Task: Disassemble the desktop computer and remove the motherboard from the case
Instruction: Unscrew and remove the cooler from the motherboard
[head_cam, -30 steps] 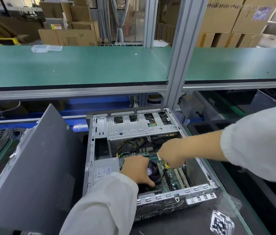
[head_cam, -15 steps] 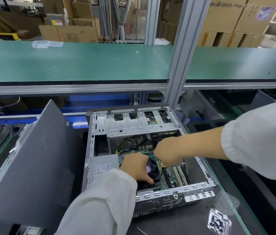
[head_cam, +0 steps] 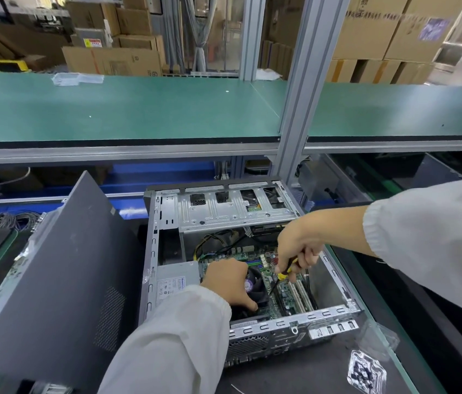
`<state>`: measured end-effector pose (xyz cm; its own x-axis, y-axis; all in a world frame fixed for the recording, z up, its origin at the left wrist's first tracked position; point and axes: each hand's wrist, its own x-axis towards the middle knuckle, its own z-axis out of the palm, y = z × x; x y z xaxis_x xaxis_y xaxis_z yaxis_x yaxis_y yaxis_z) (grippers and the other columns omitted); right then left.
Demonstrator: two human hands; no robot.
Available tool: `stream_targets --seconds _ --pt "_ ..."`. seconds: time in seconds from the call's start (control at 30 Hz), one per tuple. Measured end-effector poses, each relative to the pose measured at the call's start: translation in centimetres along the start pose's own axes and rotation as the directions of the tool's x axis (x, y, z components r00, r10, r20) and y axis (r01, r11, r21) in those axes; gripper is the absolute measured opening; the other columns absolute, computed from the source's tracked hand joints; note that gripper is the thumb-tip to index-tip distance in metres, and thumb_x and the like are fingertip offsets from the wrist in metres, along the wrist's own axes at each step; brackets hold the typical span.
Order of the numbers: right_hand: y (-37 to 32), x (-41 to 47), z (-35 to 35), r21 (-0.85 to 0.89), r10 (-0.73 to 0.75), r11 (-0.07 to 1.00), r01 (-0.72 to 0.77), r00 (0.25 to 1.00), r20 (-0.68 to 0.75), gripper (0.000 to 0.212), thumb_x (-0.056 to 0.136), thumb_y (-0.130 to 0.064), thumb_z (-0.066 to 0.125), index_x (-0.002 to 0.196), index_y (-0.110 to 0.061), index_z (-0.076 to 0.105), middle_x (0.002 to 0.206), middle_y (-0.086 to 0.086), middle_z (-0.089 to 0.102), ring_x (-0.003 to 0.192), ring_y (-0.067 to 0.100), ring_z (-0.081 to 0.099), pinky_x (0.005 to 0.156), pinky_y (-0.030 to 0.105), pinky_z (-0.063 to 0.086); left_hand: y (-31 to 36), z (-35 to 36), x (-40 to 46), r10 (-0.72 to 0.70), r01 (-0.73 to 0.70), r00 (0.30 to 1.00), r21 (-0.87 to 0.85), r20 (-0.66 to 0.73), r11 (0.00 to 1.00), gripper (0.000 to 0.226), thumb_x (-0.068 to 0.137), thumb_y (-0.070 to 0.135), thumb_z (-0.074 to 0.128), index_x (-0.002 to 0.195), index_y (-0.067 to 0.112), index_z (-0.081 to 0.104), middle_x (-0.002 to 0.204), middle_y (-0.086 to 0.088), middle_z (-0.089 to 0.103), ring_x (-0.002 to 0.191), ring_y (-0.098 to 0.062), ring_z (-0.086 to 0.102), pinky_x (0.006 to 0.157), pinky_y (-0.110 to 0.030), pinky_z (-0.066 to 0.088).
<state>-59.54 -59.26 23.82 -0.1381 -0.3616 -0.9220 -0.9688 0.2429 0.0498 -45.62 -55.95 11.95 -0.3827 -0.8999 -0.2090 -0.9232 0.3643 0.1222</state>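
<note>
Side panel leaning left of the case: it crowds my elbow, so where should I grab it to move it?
Take the side panel by its long left edge, along the metal flange, coming from the left. That edge looks free and exposed with room beside it, while the right edge sits close against the case, leaving little room there.

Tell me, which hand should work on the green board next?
Probably the right hand: it grips the screwdriver, whose tip points down at the motherboard. The left hand holds no tool; it grips the cooler fan.
</note>
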Motion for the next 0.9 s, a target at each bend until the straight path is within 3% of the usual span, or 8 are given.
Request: stream_targets --seconds 0.07,0.13,0.23,0.37,0.47,0.6,0.77,0.9 --pt "-0.1 -0.6 0.9 -0.515 -0.232 0.847 0.133 0.963 -0.133 0.033 0.097 -0.023 0.051 0.07 -0.004 0.054 0.055 0.0 0.051 0.039 0.014 0.041 0.038 0.021 0.029 0.0 0.2 0.1 0.005 -0.005 1.0 -0.002 -0.007 1.0 0.062 0.056 0.066 0.071 0.092 0.018 0.057 0.088 0.0 0.064 0.081 -0.023 0.061 0.066 -0.031 0.045" --pt "-0.1 -1.4 2.7 -0.993 -0.637 0.104 0.051 0.771 -0.027 0.017 0.091 -0.012 0.054 0.076 -0.005 0.058 0.071 0.006 0.062 0.065 0.026 0.058 0.053 0.029 0.037 0.0 0.3 0.1 0.01 -0.01 1.0 -0.005 -0.006 1.0 0.061 0.056 0.065 0.072 0.092 0.017 0.058 0.088 -0.001 0.065 0.08 -0.023 0.061 0.066 -0.032 0.046" --pt "0.5 -2.1 4.3 -0.832 -0.683 -0.531 -0.163 0.663 0.306 0.012 0.084 -0.002 0.054 0.087 -0.007 0.065 0.086 0.007 0.066 0.08 0.029 0.061 0.058 0.032 0.039 0.0 0.3 0.2 0.028 -0.028 1.0 0.022 -0.007 0.999 0.064 0.058 0.066 0.071 0.096 0.017 0.058 0.092 -0.002 0.065 0.085 -0.025 0.061 0.07 -0.033 0.049" --pt "0.6 -2.0 2.4 -0.96 -0.665 0.282 -0.006 0.72 -0.2 0.017 0.09 -0.021 0.059 0.093 -0.004 0.06 0.088 0.011 0.063 0.077 0.028 0.059 0.058 0.031 0.038 -0.1 0.0 0.0 0.016 -0.016 1.0 -0.016 -0.006 1.0 0.059 0.056 0.064 0.072 0.087 0.016 0.056 0.086 -0.002 0.063 0.08 -0.024 0.06 0.063 -0.031 0.043" --pt "0.0 -1.1 0.0 -0.221 -0.121 0.972 0.082 0.978 -0.168 0.043 0.095 -0.044 0.051 0.079 -0.004 0.054 0.06 0.001 0.046 0.038 0.011 0.038 0.038 0.019 0.031 0.0 -0.1 -0.1 0.013 -0.013 1.0 -0.031 0.003 0.999 0.059 0.056 0.063 0.072 0.088 0.015 0.058 0.086 -0.002 0.064 0.079 -0.024 0.061 0.061 -0.03 0.042" --pt "0.3 -0.9 0.8 -0.505 -0.258 0.854 0.128 0.946 -0.196 0.033 0.099 -0.026 0.046 0.082 0.0 0.057 0.054 0.002 0.053 0.038 0.014 0.042 0.039 0.021 0.029 0.0 -0.1 0.1 0.018 -0.018 1.0 -0.023 0.008 1.0 0.06 0.057 0.063 0.073 0.09 0.015 0.06 0.087 -0.002 0.066 0.081 -0.024 0.062 0.064 -0.032 0.045" --pt "0.9 -2.1 3.6 -0.868 -0.744 -0.447 -0.218 0.629 0.225 0.016 0.088 -0.004 0.05 0.095 -0.008 0.065 0.094 0.007 0.065 0.087 0.027 0.059 0.059 0.03 0.035 0.1 -0.1 0.0 0.018 -0.018 1.0 -0.016 0.009 1.0 0.059 0.059 0.062 0.074 0.092 0.015 0.058 0.091 -0.002 0.065 0.084 -0.024 0.061 0.068 -0.032 0.046" --pt "-0.3 -2.0 2.1 -0.945 -0.626 0.319 0.075 0.765 -0.151 0.014 0.092 -0.015 0.056 0.086 -0.003 0.061 0.078 0.009 0.064 0.07 0.025 0.062 0.056 0.03 0.047 0.0 -0.4 -0.3 0.013 -0.013 1.0 -0.033 -0.001 0.999 0.059 0.058 0.061 0.074 0.091 0.015 0.058 0.09 -0.003 0.064 0.082 -0.024 0.061 0.066 -0.031 0.045"
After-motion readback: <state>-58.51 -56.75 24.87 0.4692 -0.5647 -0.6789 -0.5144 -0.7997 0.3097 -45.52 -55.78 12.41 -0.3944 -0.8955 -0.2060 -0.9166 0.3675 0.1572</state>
